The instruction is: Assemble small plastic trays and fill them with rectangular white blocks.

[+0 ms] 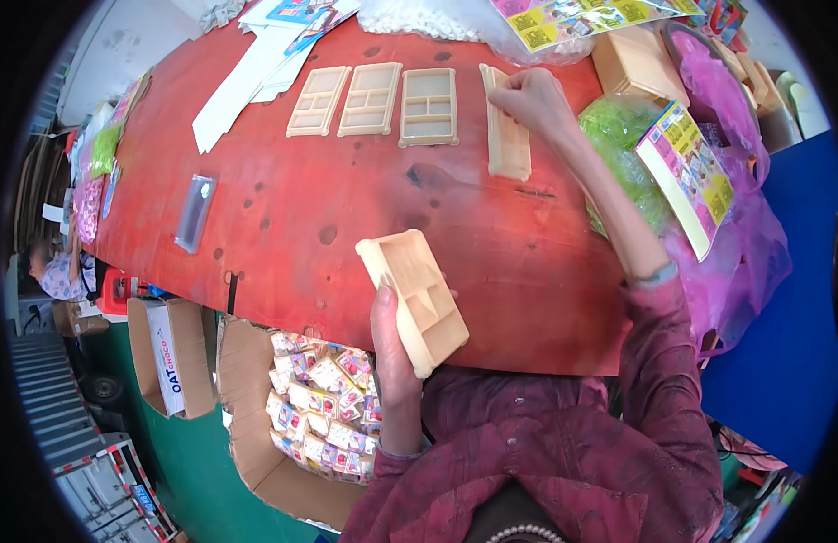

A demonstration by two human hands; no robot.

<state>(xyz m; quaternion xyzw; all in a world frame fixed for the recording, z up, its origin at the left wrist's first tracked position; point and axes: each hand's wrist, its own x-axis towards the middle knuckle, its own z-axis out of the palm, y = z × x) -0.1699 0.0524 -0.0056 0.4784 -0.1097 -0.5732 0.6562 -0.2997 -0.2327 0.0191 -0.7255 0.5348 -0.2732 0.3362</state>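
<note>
My left hand (394, 344) grips a beige compartment tray (423, 303) from its left side, tilted above the table's near edge. Its divided compartments face up and look bare. Farther off, my right hand (535, 98) is closed in a pinch over another beige tray (509, 149). The fingertips are at that tray's upper part; what they hold, if anything, is hidden. Left of it, three similar trays lie in a row: the nearest to it (429, 107), a middle one (370, 98) and the leftmost (318, 100).
On the red table (283, 217) lie white sheets (252, 81) and a clear plastic packet (195, 214). Green mesh (618, 127), pink mesh (736, 244), a printed card (686, 176) and a wooden box (638, 65) crowd the right. An open carton (247, 425) of small packets stands below left.
</note>
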